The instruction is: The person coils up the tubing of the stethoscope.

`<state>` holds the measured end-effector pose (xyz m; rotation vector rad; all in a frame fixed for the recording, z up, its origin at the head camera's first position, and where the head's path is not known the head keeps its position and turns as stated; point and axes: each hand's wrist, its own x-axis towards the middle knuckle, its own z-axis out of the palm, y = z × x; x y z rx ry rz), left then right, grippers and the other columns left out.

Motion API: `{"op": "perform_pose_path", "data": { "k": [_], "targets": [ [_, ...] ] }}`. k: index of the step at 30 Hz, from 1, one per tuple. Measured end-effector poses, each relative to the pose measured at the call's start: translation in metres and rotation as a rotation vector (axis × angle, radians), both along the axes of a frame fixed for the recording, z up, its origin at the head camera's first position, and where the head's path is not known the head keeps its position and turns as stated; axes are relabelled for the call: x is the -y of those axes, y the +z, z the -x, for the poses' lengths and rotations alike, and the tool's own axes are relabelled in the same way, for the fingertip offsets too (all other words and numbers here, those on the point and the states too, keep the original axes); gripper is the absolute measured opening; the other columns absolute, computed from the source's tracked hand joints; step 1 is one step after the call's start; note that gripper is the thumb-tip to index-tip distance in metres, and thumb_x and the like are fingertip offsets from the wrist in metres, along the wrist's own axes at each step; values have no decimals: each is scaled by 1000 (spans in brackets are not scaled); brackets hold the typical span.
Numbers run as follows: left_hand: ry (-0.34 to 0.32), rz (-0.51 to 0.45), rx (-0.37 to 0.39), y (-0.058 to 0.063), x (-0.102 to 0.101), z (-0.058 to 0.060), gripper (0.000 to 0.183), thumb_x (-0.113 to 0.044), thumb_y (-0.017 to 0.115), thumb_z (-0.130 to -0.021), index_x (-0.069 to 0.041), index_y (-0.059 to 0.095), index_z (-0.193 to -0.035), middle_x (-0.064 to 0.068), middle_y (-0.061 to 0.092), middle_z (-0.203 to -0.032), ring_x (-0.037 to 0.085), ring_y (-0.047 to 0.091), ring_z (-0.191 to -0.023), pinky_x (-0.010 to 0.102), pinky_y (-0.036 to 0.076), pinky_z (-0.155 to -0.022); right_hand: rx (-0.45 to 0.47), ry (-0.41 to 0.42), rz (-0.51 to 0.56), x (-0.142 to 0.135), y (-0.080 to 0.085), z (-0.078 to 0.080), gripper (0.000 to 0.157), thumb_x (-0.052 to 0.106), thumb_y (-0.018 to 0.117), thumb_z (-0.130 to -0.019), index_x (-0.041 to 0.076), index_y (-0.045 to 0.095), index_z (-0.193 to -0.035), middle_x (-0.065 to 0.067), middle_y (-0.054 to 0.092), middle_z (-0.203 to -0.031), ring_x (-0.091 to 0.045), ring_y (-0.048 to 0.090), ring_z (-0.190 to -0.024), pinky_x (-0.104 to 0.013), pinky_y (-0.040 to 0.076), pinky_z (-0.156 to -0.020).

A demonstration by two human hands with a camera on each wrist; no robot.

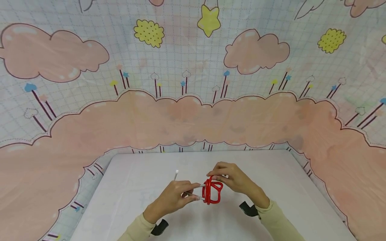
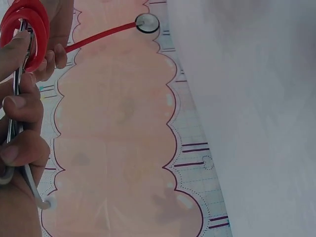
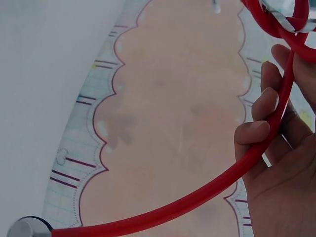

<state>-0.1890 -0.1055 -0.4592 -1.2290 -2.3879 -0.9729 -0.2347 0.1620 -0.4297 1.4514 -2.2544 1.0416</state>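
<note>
A stethoscope with red tubing [image 1: 207,192] is held between both hands, its tube wound in several loops around the metal ear tubes. On the left side, my left hand [image 1: 175,195] grips those ear tubes, and a pale ear tip [image 1: 177,171] sticks up behind it. My right hand [image 1: 232,176] holds the red tube at the top of the loops. In the right wrist view, the tube [image 3: 197,196] runs through the curled fingers and down to the round chest piece [image 3: 28,228]. That chest piece [image 2: 147,22] dangles at the tube's end in the left wrist view.
A white table [image 1: 126,187] lies under the hands. Behind it and along its sides hangs a patterned cloth [image 1: 193,120] with clouds and stars. Black wrist-worn pieces [image 1: 248,209] show below both forearms.
</note>
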Motion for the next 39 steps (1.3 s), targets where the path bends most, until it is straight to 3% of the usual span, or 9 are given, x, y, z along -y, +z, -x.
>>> {"op": "perform_pose_path", "data": {
  "k": [8,20,27,33,39],
  "targets": [
    [10,-65,-3,-4,-1,0,36,-29,75,-85,-10,72,-116,-7,56,-69,-1,44,-61,8,41,-55,106,-137,26,2,-9,-1,20,13,65,-93,10,74,-110,1,70,-89,-5,61,-79,-21,56,-70],
    [30,-192,-34,-9,-1,4,37,-24,77,-83,-9,72,-115,-7,55,-68,1,45,-62,10,42,-55,329,-257,117,11,-32,-9,21,9,61,-97,7,71,-115,-7,73,-97,-18,66,-84,-25,58,-74],
    [68,-274,-61,-10,-1,5,35,-15,80,-80,-6,71,-113,-4,55,-69,-2,44,-64,10,43,-55,402,-302,141,20,-39,-16,15,-2,54,-97,3,66,-89,-13,66,-80,-14,57,-70,-25,55,-66],
    [151,-358,-45,-12,-1,7,36,-10,80,-79,-3,71,-113,-4,55,-71,-1,44,-64,15,44,-53,468,-316,125,27,-21,-34,18,1,55,-98,-4,67,-110,-14,65,-79,-15,57,-67,-21,53,-62],
    [252,-413,-3,-12,2,9,36,-12,80,-79,-2,71,-112,-3,58,-74,1,47,-64,18,47,-53,486,-302,138,26,-51,-23,25,10,56,-99,-1,65,-120,-6,64,-82,-11,58,-68,-25,55,-65]
  ]
}}
